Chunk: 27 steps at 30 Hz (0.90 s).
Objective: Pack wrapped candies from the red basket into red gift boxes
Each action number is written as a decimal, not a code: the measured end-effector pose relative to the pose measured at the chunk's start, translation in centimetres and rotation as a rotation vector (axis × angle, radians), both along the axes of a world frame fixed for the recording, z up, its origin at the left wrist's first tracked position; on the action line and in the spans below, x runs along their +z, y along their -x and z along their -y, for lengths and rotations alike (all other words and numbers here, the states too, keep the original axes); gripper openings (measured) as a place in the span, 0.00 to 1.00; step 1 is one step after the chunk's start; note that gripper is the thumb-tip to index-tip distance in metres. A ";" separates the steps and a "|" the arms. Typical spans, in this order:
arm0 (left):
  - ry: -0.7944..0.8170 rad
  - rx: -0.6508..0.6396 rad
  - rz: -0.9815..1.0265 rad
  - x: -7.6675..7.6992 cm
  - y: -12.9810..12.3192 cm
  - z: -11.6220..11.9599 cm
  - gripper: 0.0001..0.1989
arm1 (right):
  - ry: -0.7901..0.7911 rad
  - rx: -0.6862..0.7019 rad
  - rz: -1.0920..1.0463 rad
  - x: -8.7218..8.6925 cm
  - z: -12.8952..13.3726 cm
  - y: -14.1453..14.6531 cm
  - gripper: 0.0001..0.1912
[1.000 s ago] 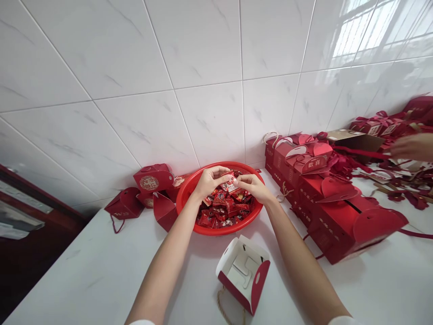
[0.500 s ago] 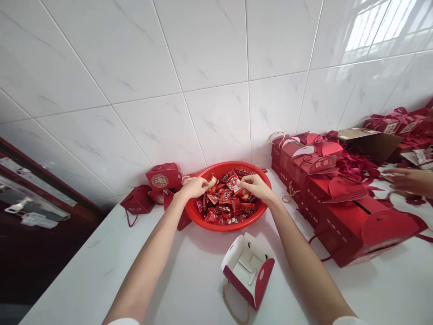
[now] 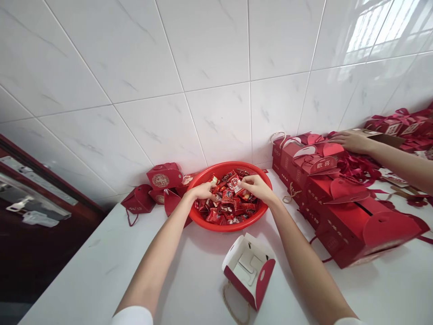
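A red plastic basket (image 3: 223, 226) full of red-wrapped candies (image 3: 227, 208) stands against the tiled wall. Over its left part, my left hand (image 3: 204, 191) reaches down with fingers bent among the wrappers; whether it grips one is hidden. At the basket's right side, my right hand (image 3: 256, 186) pinches a red-and-white wrapped candy (image 3: 234, 183) between thumb and fingers. In front of the basket, an open box (image 3: 248, 271), white inside and red outside, lies tilted with its rope handle towards me.
Closed red gift boxes (image 3: 341, 212) line the right side. Another person's hand (image 3: 353, 141) rests over boxes and ribbons there. Small red boxes (image 3: 138, 199) stand at the left by the wall. A dark red door (image 3: 34, 253) lies beyond the table's left edge.
My left hand has moved right and down, deeper over the candies. My right hand stays in place. The other person's hand has moved left onto the boxes.
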<state>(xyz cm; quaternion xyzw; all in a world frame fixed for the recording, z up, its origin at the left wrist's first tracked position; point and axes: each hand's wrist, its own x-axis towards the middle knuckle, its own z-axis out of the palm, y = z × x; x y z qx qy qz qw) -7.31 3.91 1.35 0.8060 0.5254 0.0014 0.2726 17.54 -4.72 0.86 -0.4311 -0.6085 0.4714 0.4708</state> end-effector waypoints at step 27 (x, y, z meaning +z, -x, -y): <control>-0.035 0.278 1.066 1.3 -2.1 1.7 0.27 | -0.031 -0.224 -0.111 0.0 -0.5 0.0 0.16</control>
